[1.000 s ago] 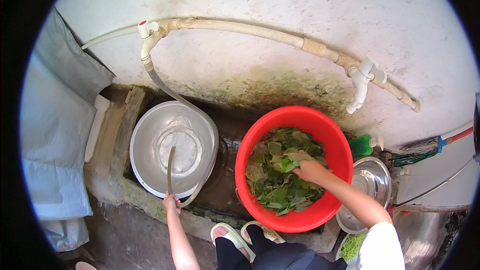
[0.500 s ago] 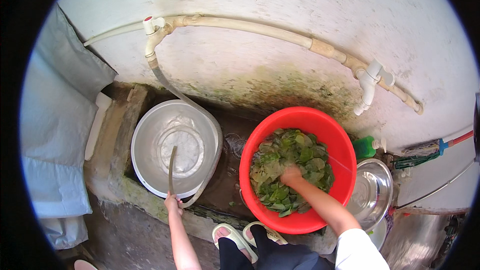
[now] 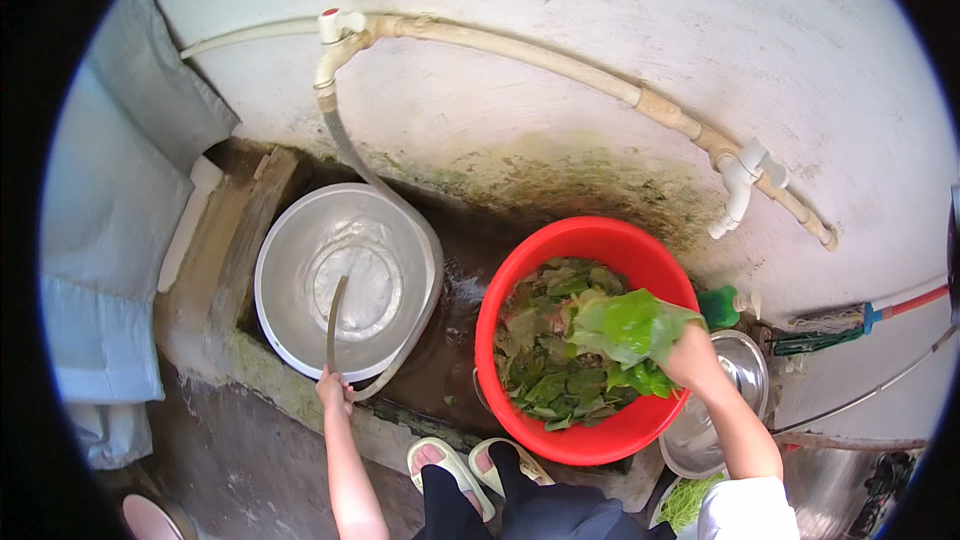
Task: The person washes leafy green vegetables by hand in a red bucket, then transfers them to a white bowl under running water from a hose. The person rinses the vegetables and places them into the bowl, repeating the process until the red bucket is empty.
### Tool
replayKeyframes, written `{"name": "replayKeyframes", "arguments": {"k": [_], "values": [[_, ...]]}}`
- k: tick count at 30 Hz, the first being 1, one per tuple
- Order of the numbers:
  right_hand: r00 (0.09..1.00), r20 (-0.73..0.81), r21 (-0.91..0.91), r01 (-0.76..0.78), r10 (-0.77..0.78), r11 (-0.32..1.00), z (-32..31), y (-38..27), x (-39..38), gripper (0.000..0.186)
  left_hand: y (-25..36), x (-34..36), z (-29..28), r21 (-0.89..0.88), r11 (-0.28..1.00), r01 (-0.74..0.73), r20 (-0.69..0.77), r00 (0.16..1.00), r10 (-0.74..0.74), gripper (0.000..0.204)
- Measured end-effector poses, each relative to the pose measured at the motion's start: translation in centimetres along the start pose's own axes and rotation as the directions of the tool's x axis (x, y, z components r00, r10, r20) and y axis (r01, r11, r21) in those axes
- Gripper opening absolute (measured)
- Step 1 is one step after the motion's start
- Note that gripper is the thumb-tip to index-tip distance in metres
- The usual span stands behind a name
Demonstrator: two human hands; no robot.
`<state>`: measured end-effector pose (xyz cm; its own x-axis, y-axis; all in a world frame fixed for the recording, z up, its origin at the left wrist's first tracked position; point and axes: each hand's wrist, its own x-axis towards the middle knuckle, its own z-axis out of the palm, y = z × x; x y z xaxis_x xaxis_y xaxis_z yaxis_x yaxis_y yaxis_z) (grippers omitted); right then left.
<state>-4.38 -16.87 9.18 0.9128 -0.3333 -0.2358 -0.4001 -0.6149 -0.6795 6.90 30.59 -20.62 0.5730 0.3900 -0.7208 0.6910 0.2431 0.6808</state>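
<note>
My left hand is closed round the grey hose at the near rim of the aluminium basin; the hose's end hangs inside it. My right hand is closed on a clump of bright green leaves, raised above the right side of the red tub. The tub holds many darker wet leaves. The hose runs around the basin from a white tap on the wall pipe.
A second white tap is at the right. Beside the tub stand a green pump bottle, a steel bowl and a bowl of shredded greens. A mop leans rightward. Grey sheeting hangs left. My slippered feet stand below the trough's edge.
My right hand has moved from down among the tub's leaves up and to the right, lifting a clump. My left hand still holds the hose. The view has shifted slightly.
</note>
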Motion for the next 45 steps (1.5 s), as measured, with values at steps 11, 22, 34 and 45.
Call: {"name": "replayKeyframes", "arguments": {"k": [11, 22, 34, 45], "values": [[0.995, -0.043, -0.001, 0.086, -0.086, 0.996, -0.7, -5.9, 0.9, 0.027, 0.5, -2.1, 2.8, 0.068, 0.994, 0.088, -0.030, 0.996, -0.086, 0.057], [0.912, 0.356, -0.014, 0.225, -0.206, 0.974, 18.2, -16.6, 14.9, 0.042, 1.3, -3.3, 2.3, 0.028, 0.996, 0.084, -0.034, 0.996, -0.083, 0.061], [0.806, 0.499, -0.097, 0.416, -0.317, 0.904, 29.3, -15.4, 17.8, 0.032, 0.0, -2.2, 3.0, -0.070, 0.995, 0.066, -0.148, 0.986, -0.076, 0.063], [0.918, 0.397, -0.108, 0.059, -0.011, 0.992, 6.4, -6.9, 7.6, 0.040, -0.4, -0.8, 1.1, -0.010, 1.000, 0.011, -0.145, 0.989, -0.013, 0.062]]}}
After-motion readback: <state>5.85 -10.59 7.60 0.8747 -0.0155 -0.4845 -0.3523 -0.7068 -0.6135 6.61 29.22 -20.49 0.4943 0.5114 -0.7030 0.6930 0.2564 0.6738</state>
